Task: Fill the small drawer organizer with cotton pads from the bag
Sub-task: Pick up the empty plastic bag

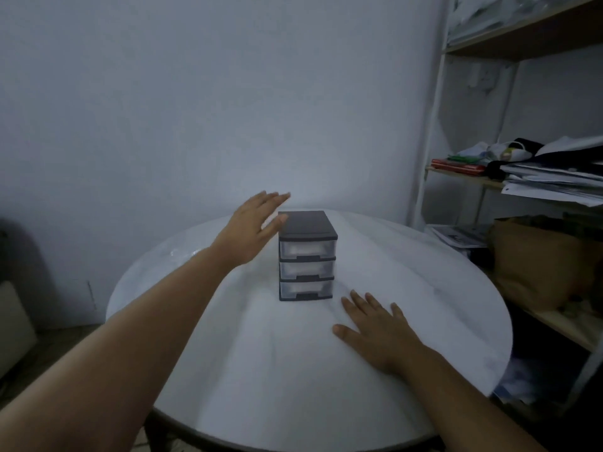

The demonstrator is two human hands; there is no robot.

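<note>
A small drawer organizer (307, 256) with a dark frame and three clear drawers stands upright near the middle of the round white table (261, 370). All three drawers are pushed in. My left hand (253, 228) is stretched out at the organizer's upper left corner, fingers apart, its thumb at the top edge. My right hand (375, 324) lies flat on the table just in front and to the right of the organizer, holding nothing. No bag of cotton pads is in view.
A white wall stands behind the table. A shelf unit (509, 177) to the right holds papers, clothes and a brown bag (538, 259). A pale box (14, 324) sits on the floor at far left.
</note>
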